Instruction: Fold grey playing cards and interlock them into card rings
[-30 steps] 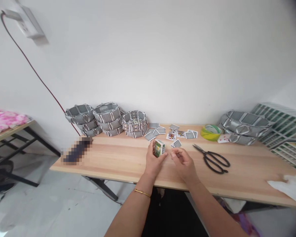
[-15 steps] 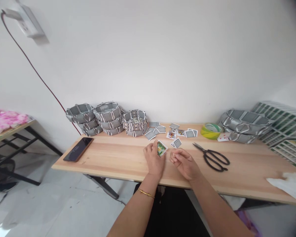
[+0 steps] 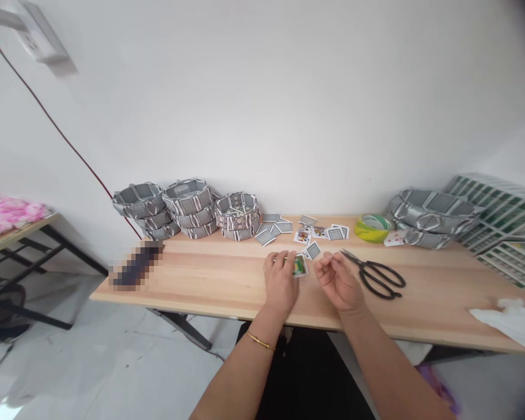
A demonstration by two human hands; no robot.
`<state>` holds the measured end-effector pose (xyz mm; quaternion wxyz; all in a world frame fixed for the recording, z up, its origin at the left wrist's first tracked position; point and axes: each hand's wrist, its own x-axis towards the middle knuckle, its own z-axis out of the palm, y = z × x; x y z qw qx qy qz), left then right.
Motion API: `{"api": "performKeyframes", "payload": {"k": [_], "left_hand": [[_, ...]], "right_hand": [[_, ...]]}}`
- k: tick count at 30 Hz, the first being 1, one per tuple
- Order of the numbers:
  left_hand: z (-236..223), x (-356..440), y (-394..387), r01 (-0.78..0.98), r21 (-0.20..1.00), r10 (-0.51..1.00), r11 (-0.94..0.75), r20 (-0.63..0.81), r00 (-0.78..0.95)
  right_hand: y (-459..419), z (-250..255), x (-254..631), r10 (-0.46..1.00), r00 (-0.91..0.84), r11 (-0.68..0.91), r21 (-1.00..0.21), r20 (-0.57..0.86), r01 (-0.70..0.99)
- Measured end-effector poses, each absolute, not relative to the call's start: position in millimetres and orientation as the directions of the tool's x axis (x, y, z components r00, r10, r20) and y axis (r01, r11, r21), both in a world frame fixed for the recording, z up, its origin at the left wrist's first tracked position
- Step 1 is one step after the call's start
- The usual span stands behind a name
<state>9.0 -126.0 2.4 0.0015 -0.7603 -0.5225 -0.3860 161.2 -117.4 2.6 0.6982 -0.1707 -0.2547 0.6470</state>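
Head camera: from your own head, above and behind your left hand (image 3: 281, 286) and right hand (image 3: 340, 283).
Wall (image 3: 262, 105): you face it beyond both hands, across the upper half.
Table (image 3: 210, 274): you look down on its top around them.
Forearms (image 3: 244, 373): nearest you, rising from the bottom edge.
Sides: wide, from the pink pile (image 3: 9, 216) well left of the hands to the stacked boxes (image 3: 507, 201) at their right.

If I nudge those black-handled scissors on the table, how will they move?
The scissors lie flat on the table, so they'd probably slide or swivel rather than roll. Their metal blades look stiff, so they shouldn't flop. The wide handles might swing apart if pulled.
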Motion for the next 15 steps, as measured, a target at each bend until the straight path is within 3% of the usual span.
{"api": "performKeyframes", "payload": {"k": [9, 15], "left_hand": [[1.9, 8.5, -124.1, 0.703, 0.426, 0.776, -0.569, 0.560, 0.289], [-0.7, 7.6, -122.0, 0.630, 0.473, 0.764, -0.616, 0.553, 0.331]], "right_hand": [[-106.5, -4.6, 168.6, 0.960, 0.257, 0.275, -0.512, 0.108, -0.813], [-101.4, -4.9, 166.4, 0.914, 0.391, 0.377, -0.583, 0.108, -0.720]]}}
